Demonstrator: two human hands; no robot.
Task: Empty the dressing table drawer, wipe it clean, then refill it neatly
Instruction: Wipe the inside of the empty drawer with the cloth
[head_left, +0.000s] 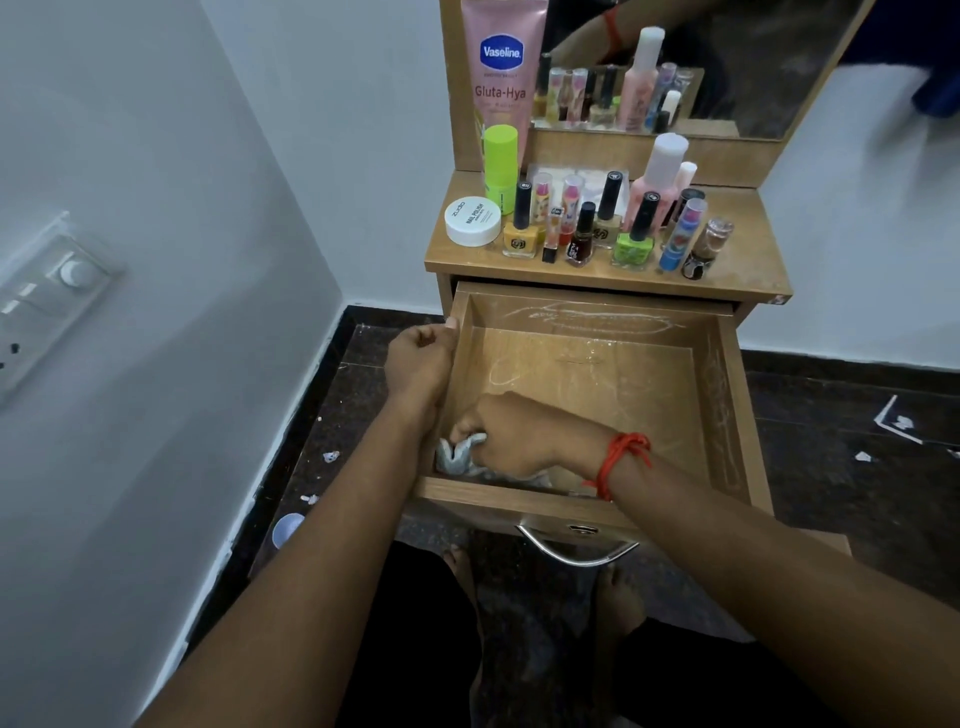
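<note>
1. On the wall at far left sits a glossy white plastic switch panel (47, 301) with a round dial.
2. Our left hand (421, 358) grips the left wall of the open drawer (727, 395), fingers curled close together and thumb on the rim.
3. A crumpled grey cloth (457, 457) lies on the drawer floor in its near-left corner.
4. Our right hand (519, 436), with a red thread band (621, 460) at the wrist, bears down on the cloth, fingers bunched and clamped on its folds.
5. The drawer is a square box of pale wood-grain laminate. White chalky smears streak its floor and walls, and a curved, shiny metal handle (576, 553) hangs off its front edge.
6. On the dressing table top (748, 270), a round white jar (472, 221) sits by the left edge and a soft pink tube (501, 67) stands at the back-left corner. Small glass nail polish bottles (634, 244) line the front edge.
</note>
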